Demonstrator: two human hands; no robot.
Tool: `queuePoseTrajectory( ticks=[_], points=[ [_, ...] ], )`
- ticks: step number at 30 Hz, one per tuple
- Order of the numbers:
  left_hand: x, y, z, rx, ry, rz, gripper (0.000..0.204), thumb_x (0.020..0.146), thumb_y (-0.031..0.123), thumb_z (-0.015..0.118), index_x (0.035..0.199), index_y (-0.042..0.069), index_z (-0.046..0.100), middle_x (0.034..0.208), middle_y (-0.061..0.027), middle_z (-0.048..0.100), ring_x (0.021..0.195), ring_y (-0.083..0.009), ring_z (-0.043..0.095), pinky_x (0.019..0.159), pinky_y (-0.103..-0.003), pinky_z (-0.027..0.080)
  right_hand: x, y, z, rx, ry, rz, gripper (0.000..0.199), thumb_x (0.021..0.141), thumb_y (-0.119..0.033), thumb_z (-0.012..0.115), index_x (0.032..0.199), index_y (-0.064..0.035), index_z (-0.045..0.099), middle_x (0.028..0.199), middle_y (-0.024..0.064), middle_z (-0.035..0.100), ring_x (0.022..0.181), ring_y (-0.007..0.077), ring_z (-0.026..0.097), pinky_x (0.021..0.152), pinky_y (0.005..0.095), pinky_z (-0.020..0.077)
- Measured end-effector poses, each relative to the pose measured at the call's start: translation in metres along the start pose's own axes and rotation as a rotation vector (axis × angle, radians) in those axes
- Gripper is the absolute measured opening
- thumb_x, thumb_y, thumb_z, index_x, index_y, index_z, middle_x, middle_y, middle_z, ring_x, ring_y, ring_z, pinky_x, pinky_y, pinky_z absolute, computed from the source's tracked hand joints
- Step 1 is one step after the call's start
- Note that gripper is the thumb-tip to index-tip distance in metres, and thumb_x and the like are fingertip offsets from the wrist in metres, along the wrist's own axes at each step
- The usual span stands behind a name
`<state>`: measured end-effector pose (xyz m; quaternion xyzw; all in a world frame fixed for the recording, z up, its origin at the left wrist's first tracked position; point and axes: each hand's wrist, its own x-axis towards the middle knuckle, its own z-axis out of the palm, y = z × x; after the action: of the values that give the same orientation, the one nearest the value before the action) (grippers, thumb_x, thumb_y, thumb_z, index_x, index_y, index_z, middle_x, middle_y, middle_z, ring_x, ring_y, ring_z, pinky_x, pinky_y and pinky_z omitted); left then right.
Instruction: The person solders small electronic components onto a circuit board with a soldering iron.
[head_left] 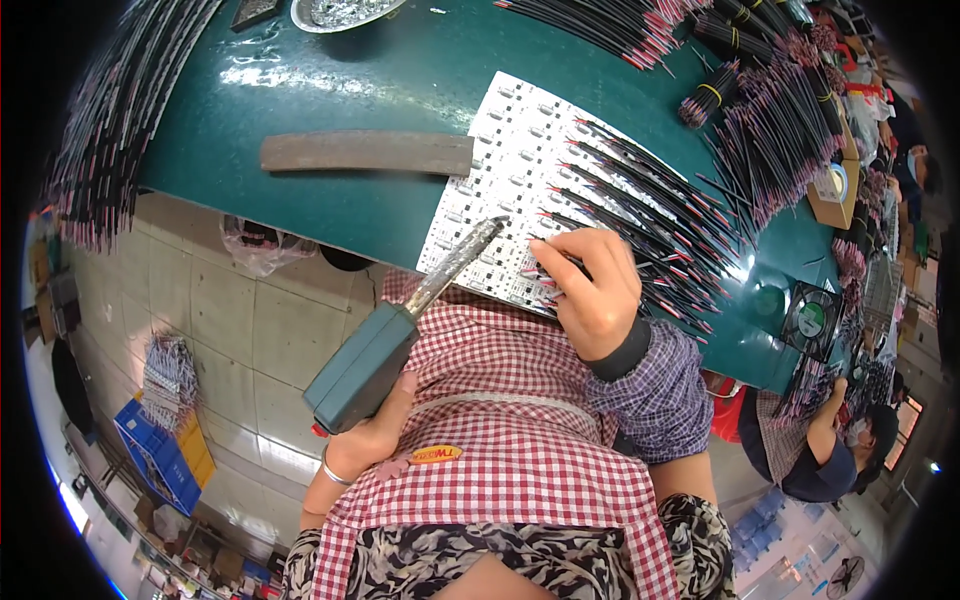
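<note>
My left hand [378, 428] is wrapped round the dark green body of a soldering gun [362, 362]. Its long, crusted metal tip reaches up to the right, over a white circuit board panel [508, 128] dotted with small dark components. Just right of the tip, my right hand [598, 288] pinches the end of a thin black wire at the board's surface; the fingers partly hide it. Several more black wires [640, 195] with red and white ends lie in rows across the panel's right side, running off over the table.
A grey-brown bar [365, 153] overlaps the panel's left edge on the green table [230, 130]. A metal dish [345, 12] stands at the far edge. Wire bundles [775, 150] pile up right, others [120, 120] left. A round fan [812, 318] and a seated co-worker [825, 455] are at right.
</note>
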<state>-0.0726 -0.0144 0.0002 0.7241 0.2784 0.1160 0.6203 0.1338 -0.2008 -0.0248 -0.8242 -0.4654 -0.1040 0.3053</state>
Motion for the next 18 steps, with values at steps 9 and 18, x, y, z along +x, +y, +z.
queuePoseTrajectory(
  ticks=[9, 18],
  points=[
    [-0.007, -0.009, -0.008, -0.056, -0.042, -0.121, 0.041, 0.081, -0.006, 0.072, 0.122, -0.004, 0.063, 0.108, -0.0116, 0.069, 0.091, -0.0163, 0.064, 0.077, -0.029, 0.053, -0.007, -0.013, 0.002, -0.108, -0.086, 0.137, 0.063, 0.061, 0.009, 0.062, 0.123, 0.0007, 0.066, 0.092, 0.0104, 0.056, 0.077, 0.0245, 0.057, 0.063, 0.0351, 0.0474],
    [-0.004, -0.003, 0.003, -0.03, -0.01, -0.013, 0.021, 0.085, 0.002, 0.074, 0.104, -0.006, 0.07, 0.095, -0.0116, 0.073, 0.081, -0.016, 0.07, 0.07, -0.028, 0.055, -0.013, -0.015, 0.003, -0.037, -0.075, 0.106, 0.062, 0.06, 0.012, 0.061, 0.119, -0.0036, 0.07, 0.084, 0.0079, 0.056, 0.073, 0.0247, 0.055, 0.061, 0.0354, 0.0464]
  ],
)
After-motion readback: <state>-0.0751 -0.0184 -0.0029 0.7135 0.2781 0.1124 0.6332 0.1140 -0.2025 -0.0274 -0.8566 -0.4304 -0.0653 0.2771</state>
